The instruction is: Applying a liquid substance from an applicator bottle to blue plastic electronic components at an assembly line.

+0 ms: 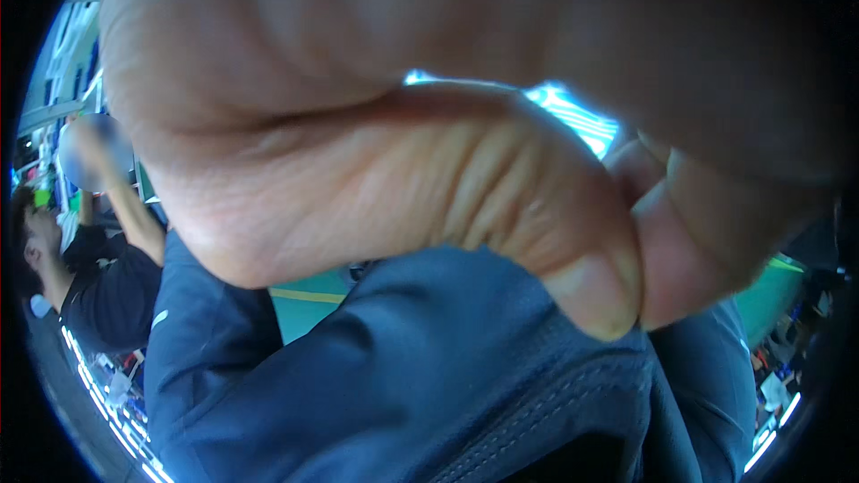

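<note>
Very close to the camera, my left hand (403, 188) fills the upper part of the view. Its thumb bends across to the right, and the thumb tip presses against a fingertip in a pinch. Whatever the pinch may hold is hidden. Below and behind the hand lies dark blue-grey clothing (429, 331) over my lap and legs, with stitched seams. The seam passes just under the fingertips in the picture; I cannot tell whether they touch it. My right hand does not show.
At the left a person in a dark shirt (112, 304) is close by, with an arm raised. Green floor (304, 309) with a yellow line shows between my legs. Cluttered objects and bright light strips (112, 425) lie along the rim.
</note>
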A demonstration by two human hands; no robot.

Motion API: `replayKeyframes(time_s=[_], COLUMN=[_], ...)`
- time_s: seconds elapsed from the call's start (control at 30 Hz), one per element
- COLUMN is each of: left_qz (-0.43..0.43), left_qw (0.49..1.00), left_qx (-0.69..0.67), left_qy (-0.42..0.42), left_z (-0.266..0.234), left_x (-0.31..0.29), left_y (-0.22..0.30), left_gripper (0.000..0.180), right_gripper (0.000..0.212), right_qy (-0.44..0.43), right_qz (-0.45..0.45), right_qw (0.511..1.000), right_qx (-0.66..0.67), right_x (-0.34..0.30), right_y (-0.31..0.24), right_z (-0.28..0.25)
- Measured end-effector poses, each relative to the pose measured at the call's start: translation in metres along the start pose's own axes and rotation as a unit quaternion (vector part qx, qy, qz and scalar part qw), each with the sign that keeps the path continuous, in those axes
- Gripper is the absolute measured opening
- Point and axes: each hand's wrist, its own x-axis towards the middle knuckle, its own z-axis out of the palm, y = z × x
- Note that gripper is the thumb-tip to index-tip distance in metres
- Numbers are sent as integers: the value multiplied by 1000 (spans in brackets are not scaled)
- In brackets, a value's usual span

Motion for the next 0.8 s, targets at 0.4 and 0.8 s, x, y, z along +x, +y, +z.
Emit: replayKeyframes(time_s=[0.4, 0.8], left_qz=[-29, -111], left_qw=[999, 990], left_qx=[0, 86], left_qy=[-21, -14], left_z=[-7, -32], left_x=[4, -33], left_y=[3, 62], left_gripper=[8, 8], right_gripper=[39, 49], right_qy=[16, 21], right_qz=[-7, 33], right_qw=[999, 999], right_qx=[-32, -6], right_x=[1, -10], right_y=[15, 6], right_z=[21, 18])
